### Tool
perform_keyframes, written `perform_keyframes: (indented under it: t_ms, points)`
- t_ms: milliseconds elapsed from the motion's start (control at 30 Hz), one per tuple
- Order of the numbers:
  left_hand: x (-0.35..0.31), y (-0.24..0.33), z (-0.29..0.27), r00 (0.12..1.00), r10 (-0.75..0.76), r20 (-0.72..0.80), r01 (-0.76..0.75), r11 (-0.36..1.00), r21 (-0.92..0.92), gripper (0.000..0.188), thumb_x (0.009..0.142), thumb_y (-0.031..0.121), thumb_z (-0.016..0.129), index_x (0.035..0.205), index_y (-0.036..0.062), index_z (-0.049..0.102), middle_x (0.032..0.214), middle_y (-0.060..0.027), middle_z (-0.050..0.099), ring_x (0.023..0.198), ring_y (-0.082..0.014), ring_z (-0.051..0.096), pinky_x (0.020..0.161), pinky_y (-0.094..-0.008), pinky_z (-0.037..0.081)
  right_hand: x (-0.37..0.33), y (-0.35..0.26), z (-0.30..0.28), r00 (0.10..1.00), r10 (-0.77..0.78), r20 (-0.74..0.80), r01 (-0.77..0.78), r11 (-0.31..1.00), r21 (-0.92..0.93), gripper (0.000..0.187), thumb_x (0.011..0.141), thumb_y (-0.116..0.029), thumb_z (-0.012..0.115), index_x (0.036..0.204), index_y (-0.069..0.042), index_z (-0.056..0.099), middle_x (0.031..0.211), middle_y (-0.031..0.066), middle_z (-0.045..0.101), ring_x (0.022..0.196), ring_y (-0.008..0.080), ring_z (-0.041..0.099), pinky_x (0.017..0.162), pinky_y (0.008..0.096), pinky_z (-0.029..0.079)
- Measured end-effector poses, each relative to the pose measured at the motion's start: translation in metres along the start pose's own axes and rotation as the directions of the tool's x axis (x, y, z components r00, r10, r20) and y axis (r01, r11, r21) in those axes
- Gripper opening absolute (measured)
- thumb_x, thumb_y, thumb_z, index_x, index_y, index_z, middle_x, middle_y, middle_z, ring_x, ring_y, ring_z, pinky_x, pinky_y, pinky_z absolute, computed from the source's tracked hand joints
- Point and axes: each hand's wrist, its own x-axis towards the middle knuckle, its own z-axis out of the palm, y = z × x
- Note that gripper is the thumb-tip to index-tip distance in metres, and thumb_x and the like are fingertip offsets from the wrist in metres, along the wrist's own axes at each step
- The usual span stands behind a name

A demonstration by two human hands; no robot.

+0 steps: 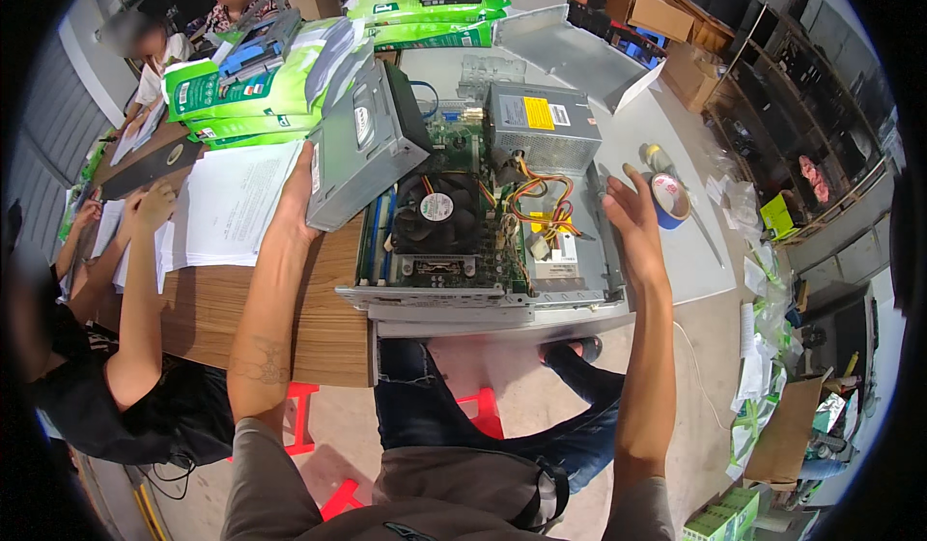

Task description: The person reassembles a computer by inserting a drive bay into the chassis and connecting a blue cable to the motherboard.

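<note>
An optical drive (352,159), a grey metal box with a dark end, is tilted over the left side of an open computer case (608,270). My left hand (293,198) grips its left edge, fingers mostly hidden behind it. Inside the case sit a black cooling fan (436,211), a green circuit board (452,142), a silver power supply (541,126) and a bundle of coloured cables (546,203). At the case's right wall, my right hand (634,217) is open with fingers apart and holds nothing. Just right of it lies a roll of tape (668,200).
A screwdriver (710,227) lies by the tape. Stacked papers (227,203) and green packages (246,106) stand left. A metal cover panel (570,53) lies behind the case. A person's hand (153,205) is at the left; others sit farther back.
</note>
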Motion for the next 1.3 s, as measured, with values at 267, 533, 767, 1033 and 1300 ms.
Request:
perform_keyframes:
  t_ms: [267,533,767,1033,1300]
  points:
    - [-0.043,0.036,0.026,0.994,0.108,-0.028,-0.108,0.994,-0.006,0.053,0.105,0.048,0.035,0.139,0.0098,0.049,0.123,-0.0129,0.064,0.103,-0.0254,0.066,0.084,-0.0391,0.057,0.003,0.018,0.008,0.980,-0.183,0.071,0.187,0.981,-0.049,0.081,0.077,0.024,0.039,0.150,-0.008,0.027,0.148,0.0278,0.037,0.143,0.0326,0.034,0.120,0.0396,0.023]
    - [-0.093,0.056,0.043,0.969,0.236,-0.069,-0.239,0.971,-0.028,0.056,0.104,0.049,0.035,0.143,0.0100,0.045,0.132,-0.0125,0.059,0.115,-0.0273,0.061,0.094,-0.0396,0.053,-0.040,0.006,0.030,0.983,-0.178,-0.056,0.178,0.984,0.000,0.083,0.073,0.026,0.038,0.149,-0.008,0.031,0.145,0.0254,0.043,0.140,0.0316,0.039,0.119,0.0400,0.026]
    - [-0.130,0.051,0.040,0.947,0.316,-0.062,-0.319,0.947,-0.043,0.055,0.105,0.048,0.034,0.143,0.0098,0.045,0.133,-0.0103,0.058,0.116,-0.0252,0.060,0.096,-0.0391,0.051,-0.105,0.001,0.059,0.925,-0.251,-0.285,0.256,0.966,-0.020,0.071,0.075,0.024,0.034,0.141,0.000,0.039,0.143,0.0189,0.042,0.140,0.0297,0.037,0.118,0.0385,0.025]
    - [-0.137,0.012,0.053,0.932,0.344,-0.114,-0.356,0.929,-0.104,0.056,0.104,0.050,0.036,0.143,0.0103,0.044,0.134,-0.0074,0.056,0.118,-0.0231,0.058,0.098,-0.0374,0.049,-0.218,-0.001,0.131,0.732,-0.307,-0.608,0.267,0.951,-0.158,0.045,0.078,0.019,0.045,0.119,0.001,0.050,0.142,0.0147,0.038,0.136,0.0235,0.040,0.113,0.0382,0.029]
    - [-0.115,-0.008,0.071,0.883,0.430,-0.186,-0.433,0.901,0.028,0.064,0.102,0.054,0.039,0.145,0.0066,0.040,0.139,-0.0107,0.052,0.122,-0.0232,0.055,0.101,-0.0352,0.046,-0.260,-0.003,0.078,0.625,-0.504,-0.596,0.380,0.863,-0.332,0.036,0.085,-0.001,0.062,0.119,0.001,0.052,0.122,0.0172,0.053,0.120,0.0318,0.048,0.104,0.0454,0.037]
